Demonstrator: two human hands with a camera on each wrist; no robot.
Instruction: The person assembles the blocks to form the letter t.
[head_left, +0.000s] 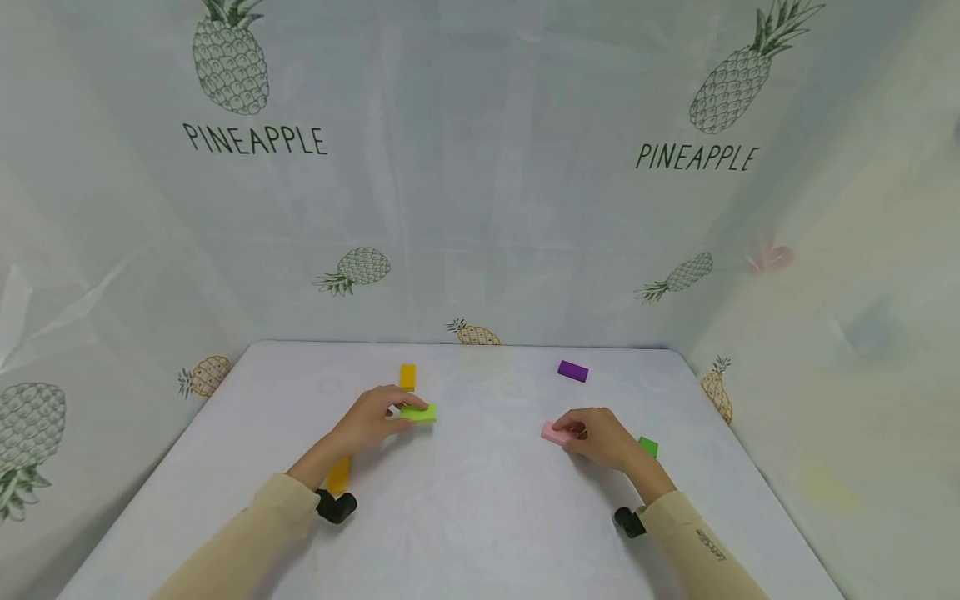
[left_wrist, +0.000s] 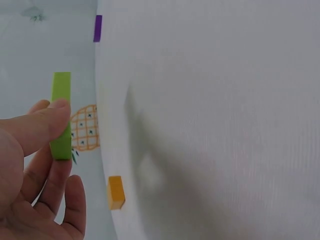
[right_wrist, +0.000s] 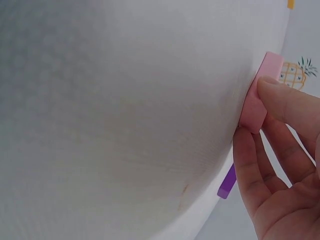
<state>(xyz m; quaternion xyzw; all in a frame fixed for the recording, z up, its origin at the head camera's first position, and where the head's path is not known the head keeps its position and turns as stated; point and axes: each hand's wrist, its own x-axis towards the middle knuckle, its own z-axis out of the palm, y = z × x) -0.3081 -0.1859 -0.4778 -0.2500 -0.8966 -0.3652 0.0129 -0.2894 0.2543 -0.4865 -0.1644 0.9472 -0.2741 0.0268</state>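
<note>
My left hand (head_left: 372,419) pinches a lime-green block (head_left: 420,413) between thumb and fingers. In the left wrist view the lime block (left_wrist: 61,120) is held up on its long side, with a shadow on the table beyond it. On the right, my right hand (head_left: 600,435) pinches a pink block (head_left: 557,433) by its sides, close over the table. The right wrist view shows the thumb on one face of the pink block (right_wrist: 260,95) and a fingertip at its lower end.
A yellow block (head_left: 407,377) lies just beyond the left hand. An orange block (head_left: 338,477) is partly covered by the left wrist. Toward the back right lies a purple block (head_left: 573,371); a green block (head_left: 648,447) sits beside the right wrist. Pineapple-print cloth (head_left: 480,208) hangs behind the white table (head_left: 480,517).
</note>
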